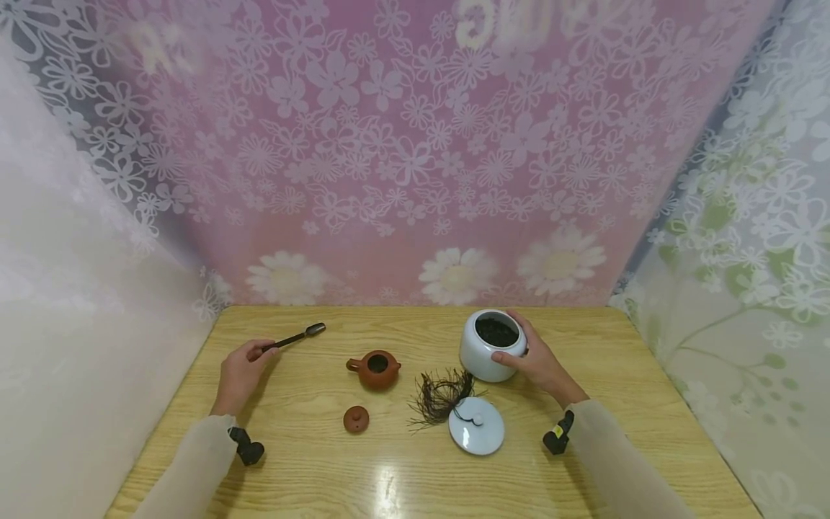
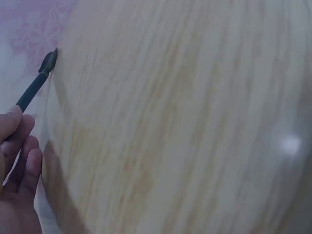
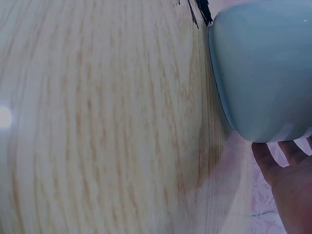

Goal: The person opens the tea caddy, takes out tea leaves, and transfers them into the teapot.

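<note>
My left hand (image 1: 243, 371) pinches the dark handle of a small tea scoop (image 1: 292, 340) between thumb and fingers at the table's left. The scoop's bowl points away to the upper right, and in the left wrist view the scoop (image 2: 36, 85) shows above the table. On the right, my right hand (image 1: 534, 360) grips the side of a white ceramic jar (image 1: 478, 359), thumb at the rim and fingers around the far side. Dark tea leaves (image 1: 496, 331) lie inside the jar. Seen from the right wrist, the fingers press against the pale jar wall (image 3: 265, 73).
A reddish-brown clay teapot (image 1: 376, 378) stands uncovered mid-table, its small lid (image 1: 356, 419) in front. Right of these lie a bundle of dark thin twigs (image 1: 437, 396) and the jar's white lid (image 1: 476, 436), with a twig end over it. A floral curtain (image 1: 402, 180) hangs behind.
</note>
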